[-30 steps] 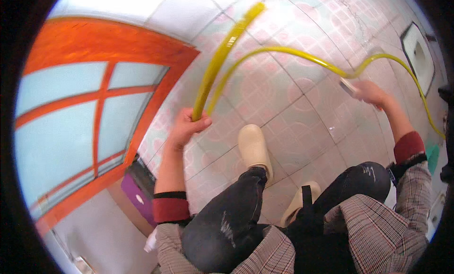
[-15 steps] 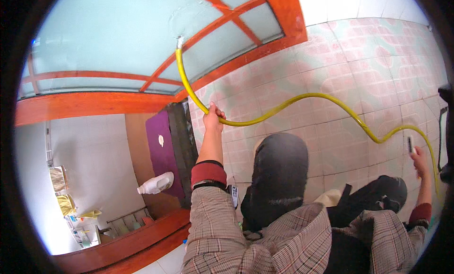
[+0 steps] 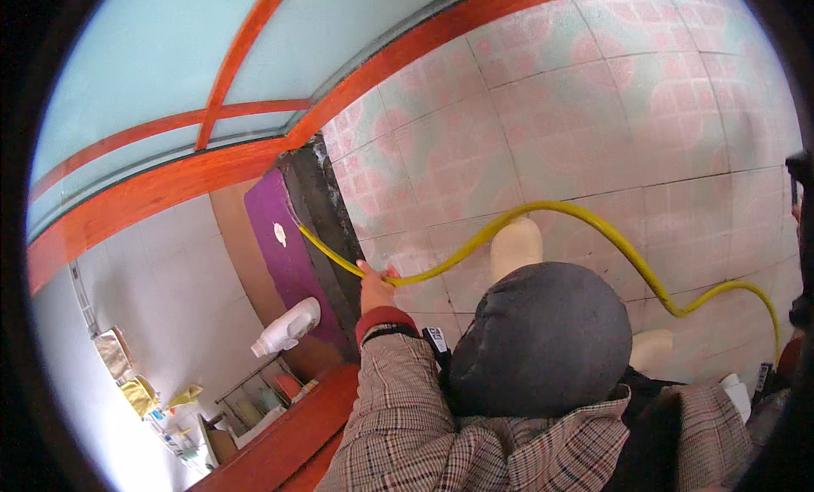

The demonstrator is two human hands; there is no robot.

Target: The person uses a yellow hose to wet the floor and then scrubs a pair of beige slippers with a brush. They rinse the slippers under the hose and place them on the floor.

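My left hand [image 3: 375, 287] is closed around a yellow hose [image 3: 543, 205] near its tip. The hose tip points over the dark threshold [image 3: 318, 205] toward a purple mat [image 3: 264, 205]; a faint pale streak leaves it. From my hand the hose runs right in a wavy line past my bent knee [image 3: 543, 339] and down at the right rim. Of my right arm only a dark red cuff [image 3: 789, 358] shows at the right edge, with a sliver of skin above it; its fingers and anything in them are hidden.
Upper left stands a red-orange framed glass door [image 3: 170, 187]. A white plastic jug [image 3: 287, 327] lies on the purple mat's edge. Patterned pink and green floor tiles [image 3: 577, 119] spread ahead. Beyond the threshold is a room with yellow cloths [image 3: 140, 394] and a metal rack [image 3: 250, 390].
My left hand has lowered, swinging the hose tip from the door's glass down to the threshold. My right hand, earlier holding a brush, has moved to the rim. The view has shifted.
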